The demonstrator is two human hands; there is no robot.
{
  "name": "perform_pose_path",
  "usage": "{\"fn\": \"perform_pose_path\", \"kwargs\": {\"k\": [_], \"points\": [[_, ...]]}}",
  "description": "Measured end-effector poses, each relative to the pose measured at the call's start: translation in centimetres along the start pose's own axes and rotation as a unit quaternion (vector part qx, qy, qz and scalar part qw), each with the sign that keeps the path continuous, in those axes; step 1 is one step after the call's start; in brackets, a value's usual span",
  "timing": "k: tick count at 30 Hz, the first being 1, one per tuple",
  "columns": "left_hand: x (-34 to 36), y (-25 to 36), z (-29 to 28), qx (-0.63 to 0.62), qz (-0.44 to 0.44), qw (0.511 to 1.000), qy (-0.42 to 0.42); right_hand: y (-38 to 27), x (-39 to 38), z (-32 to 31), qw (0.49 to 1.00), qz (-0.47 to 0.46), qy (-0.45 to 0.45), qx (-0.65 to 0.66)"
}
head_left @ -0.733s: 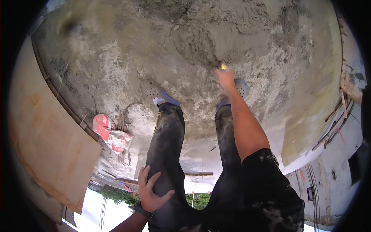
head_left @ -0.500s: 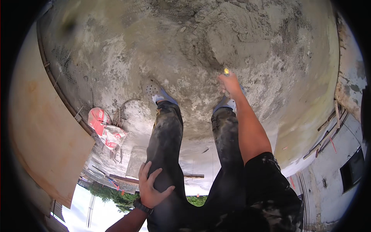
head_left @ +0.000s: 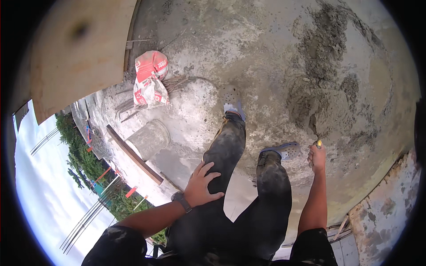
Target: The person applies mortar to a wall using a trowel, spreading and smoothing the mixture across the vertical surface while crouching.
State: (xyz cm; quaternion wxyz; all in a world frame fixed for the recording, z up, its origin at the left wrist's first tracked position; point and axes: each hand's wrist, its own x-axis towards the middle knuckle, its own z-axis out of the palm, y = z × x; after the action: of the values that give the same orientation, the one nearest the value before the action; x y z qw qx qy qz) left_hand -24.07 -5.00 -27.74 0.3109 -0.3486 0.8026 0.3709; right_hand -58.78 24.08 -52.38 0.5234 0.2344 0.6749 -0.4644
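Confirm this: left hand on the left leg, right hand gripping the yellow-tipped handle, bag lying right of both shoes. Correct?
No: the head view shows the red and white bag lying left of both shoes. The left hand is on the left leg, and the right hand grips the yellow-tipped handle.

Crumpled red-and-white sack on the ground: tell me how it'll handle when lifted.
The sack will probably flop, given its creases and folds. It may be light, as it looks slack, though any contents are hidden. It could snag on the thin brown rods beside it.
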Motion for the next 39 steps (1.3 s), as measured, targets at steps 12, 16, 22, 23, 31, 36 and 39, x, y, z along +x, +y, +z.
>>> {"fn": "perform_pose_path", "kwargs": {"k": [12, 16, 22, 23, 31, 36, 39], "points": [[-1.2, -9.0, -4.6, -0.18, -0.059, 0.982, -0.011, -9.6, -7.1, 17.3, 0.99, 0.015, -0.036, -0.137], [-0.6, -13.7, -7.1, -0.268, -0.05, 0.962, 0.003, -13.0, -8.0, 27.2, 0.986, 0.019, -0.063, -0.153], [0.2, -20.4, -12.8, -0.405, -0.131, 0.905, 0.018, -19.4, -7.3, 42.3, 0.971, -0.011, -0.167, -0.169], [0.4, -21.8, -13.1, -0.396, -0.149, 0.905, 0.043, -20.6, -6.9, 44.5, 0.969, -0.013, -0.17, -0.179], [1.6, -27.7, -16.6, -0.422, -0.251, 0.849, 0.194, -30.7, -4.0, 58.4, 0.892, -0.05, -0.23, -0.386], [3.4, -28.0, -17.8, -0.503, -0.331, 0.759, 0.249, -36.4, -0.4, 65.1, 0.826, -0.055, -0.275, -0.489], [5.5, -27.2, -15.6, -0.526, -0.362, 0.731, 0.242, -38.9, -0.2, 70.2, 0.778, -0.051, -0.302, -0.548]]}}
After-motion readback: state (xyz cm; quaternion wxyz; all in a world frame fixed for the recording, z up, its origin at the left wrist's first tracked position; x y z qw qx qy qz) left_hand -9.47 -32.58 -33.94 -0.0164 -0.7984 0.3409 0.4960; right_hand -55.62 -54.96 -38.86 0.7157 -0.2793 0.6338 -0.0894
